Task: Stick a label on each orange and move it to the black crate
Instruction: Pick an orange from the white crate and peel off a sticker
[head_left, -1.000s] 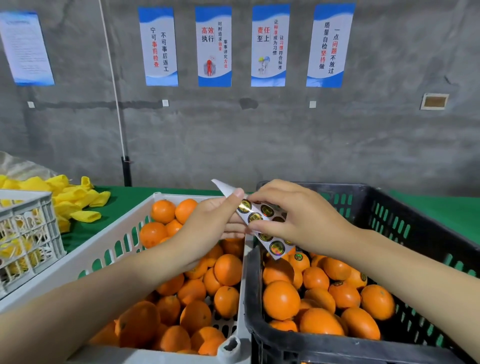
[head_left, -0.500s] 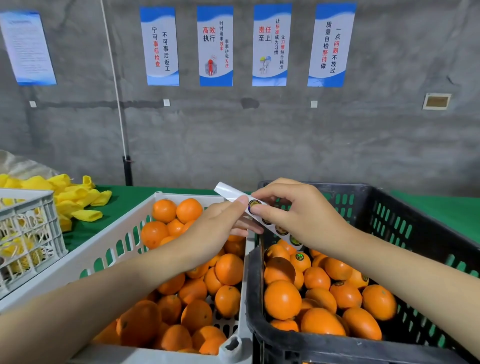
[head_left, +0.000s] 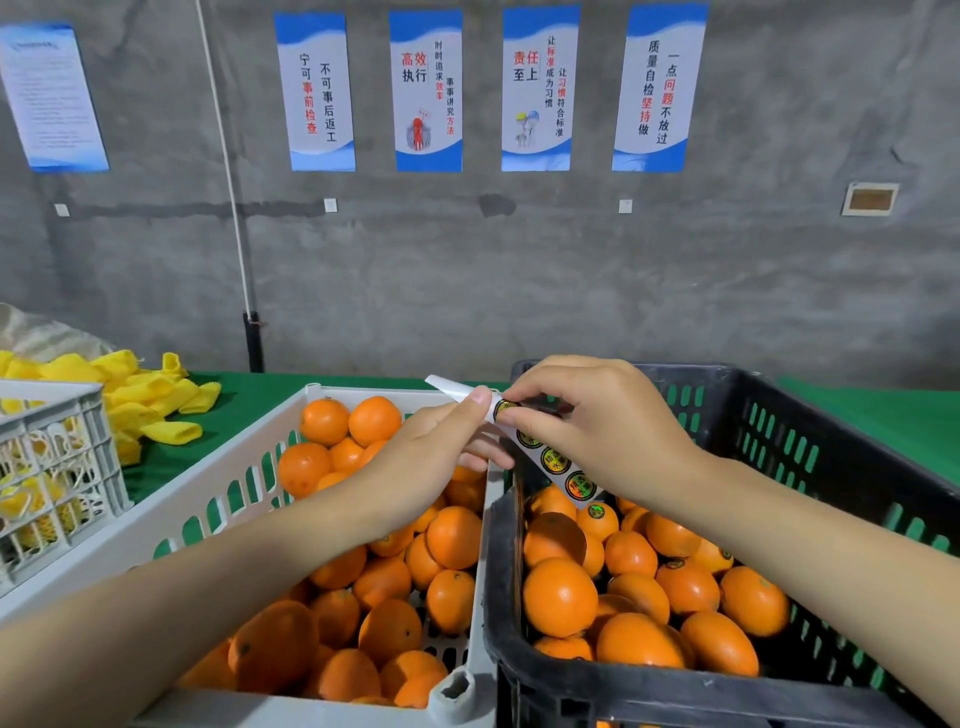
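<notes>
- My left hand (head_left: 415, 457) grasps the long white paper strip of round black-and-gold labels (head_left: 553, 460) near its upper end, thumb on top and fingers curled beneath.
- My right hand (head_left: 597, 431) pinches the topmost round label (head_left: 506, 408) on that strip between thumb and forefinger; I cannot tell whether it is lifted off the backing.
- The strip hangs above the seam between the two crates, sloping down toward the black slotted plastic crate (head_left: 831, 441).
- The white slotted plastic crate (head_left: 208, 514) on my left holds a heap of unlabelled oranges (head_left: 452, 535).
- The labelled oranges (head_left: 597, 514) lie in the black crate, several showing round stickers.
- Yellow foam sleeves (head_left: 150, 400) lie on the green table cover (head_left: 249, 405), beyond a small grey lattice basket (head_left: 52, 467).
</notes>
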